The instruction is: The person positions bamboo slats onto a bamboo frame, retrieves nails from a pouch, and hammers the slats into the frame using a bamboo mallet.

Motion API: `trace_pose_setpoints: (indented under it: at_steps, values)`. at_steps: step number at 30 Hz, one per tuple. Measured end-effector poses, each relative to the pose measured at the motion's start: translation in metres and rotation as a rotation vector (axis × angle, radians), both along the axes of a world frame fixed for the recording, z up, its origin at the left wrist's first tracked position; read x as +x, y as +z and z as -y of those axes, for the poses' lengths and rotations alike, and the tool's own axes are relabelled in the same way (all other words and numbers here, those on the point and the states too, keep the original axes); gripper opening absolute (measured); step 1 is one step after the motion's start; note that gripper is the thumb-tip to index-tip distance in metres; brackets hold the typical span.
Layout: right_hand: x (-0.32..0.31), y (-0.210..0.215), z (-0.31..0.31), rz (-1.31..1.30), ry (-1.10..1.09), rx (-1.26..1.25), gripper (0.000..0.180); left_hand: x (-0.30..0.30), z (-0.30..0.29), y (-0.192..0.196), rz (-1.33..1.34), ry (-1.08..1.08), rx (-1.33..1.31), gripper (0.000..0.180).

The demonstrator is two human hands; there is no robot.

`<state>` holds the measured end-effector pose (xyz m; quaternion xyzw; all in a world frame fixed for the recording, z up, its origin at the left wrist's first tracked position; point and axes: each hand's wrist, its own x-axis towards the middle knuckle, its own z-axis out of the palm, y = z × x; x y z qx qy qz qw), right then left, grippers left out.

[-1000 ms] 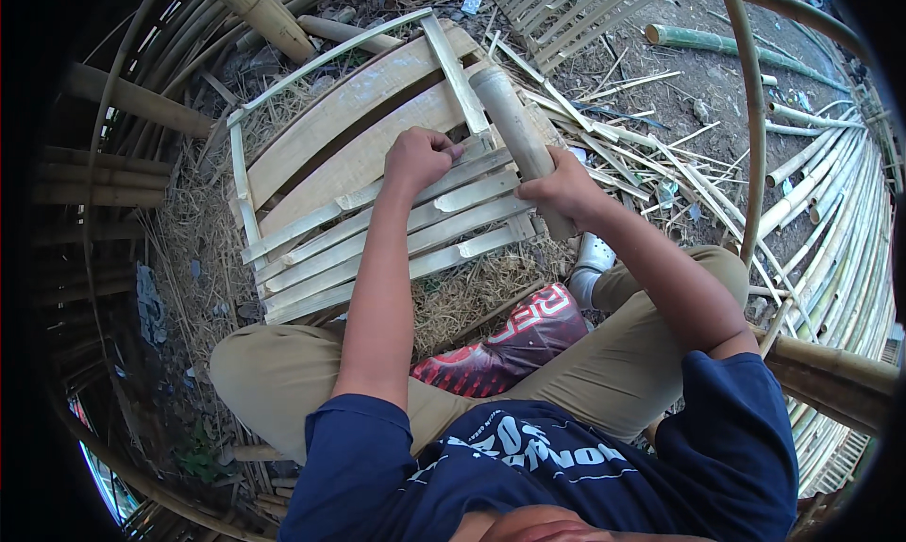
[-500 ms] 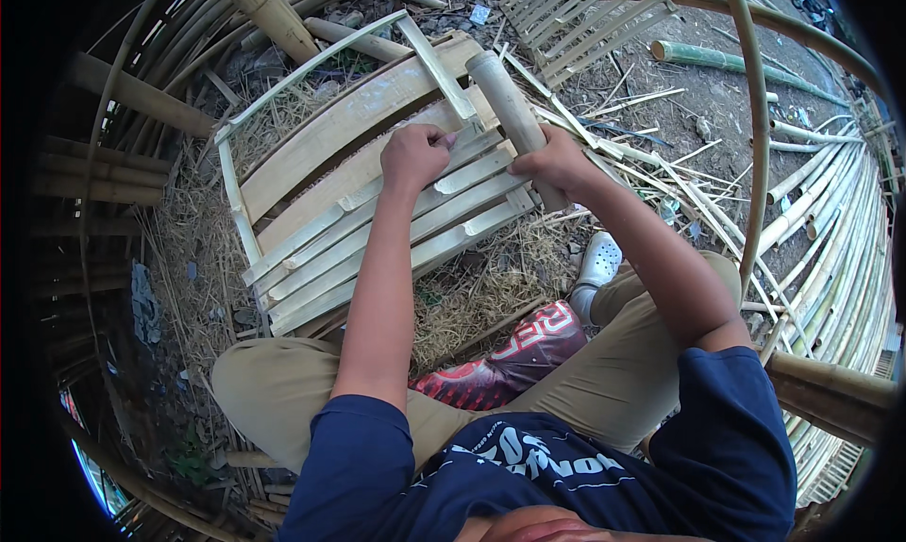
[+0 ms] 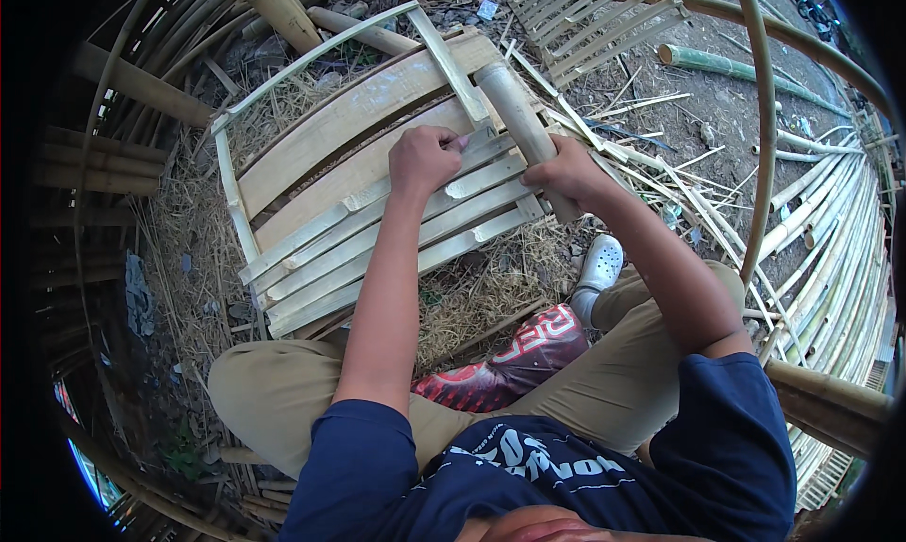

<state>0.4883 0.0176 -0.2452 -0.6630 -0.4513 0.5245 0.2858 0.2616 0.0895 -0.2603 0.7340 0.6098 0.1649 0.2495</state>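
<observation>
A bamboo slat panel lies on the straw-covered ground in front of my knees, made of pale split strips laid side by side in a thin frame. My left hand is closed on the upper end of one slat near the panel's right side. My right hand grips a thick round bamboo cylinder, held upright and slanting over the panel's right edge. The two hands are a short distance apart.
Loose bamboo strips and poles cover the ground to the right. Another slat panel lies at the top right. A curved bamboo pole arcs on the right. A red patterned bag rests between my legs.
The panel and both hands sit slightly lower and closer to me than a second ago. My right hand has slid the bamboo cylinder a little toward the left hand.
</observation>
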Motion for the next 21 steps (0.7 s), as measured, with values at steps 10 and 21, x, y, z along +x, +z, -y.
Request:
trace_pose_setpoints:
  at_steps: [10,21]
  values:
    - [0.001,0.002,0.007,0.010,0.001,0.009,0.056,0.000,-0.001,0.001,-0.003,0.008,-0.034,0.023]
    - [0.010,-0.003,0.008,0.023,0.011,-0.003,0.055,0.009,0.003,0.001,0.003,-0.003,-0.032,0.022]
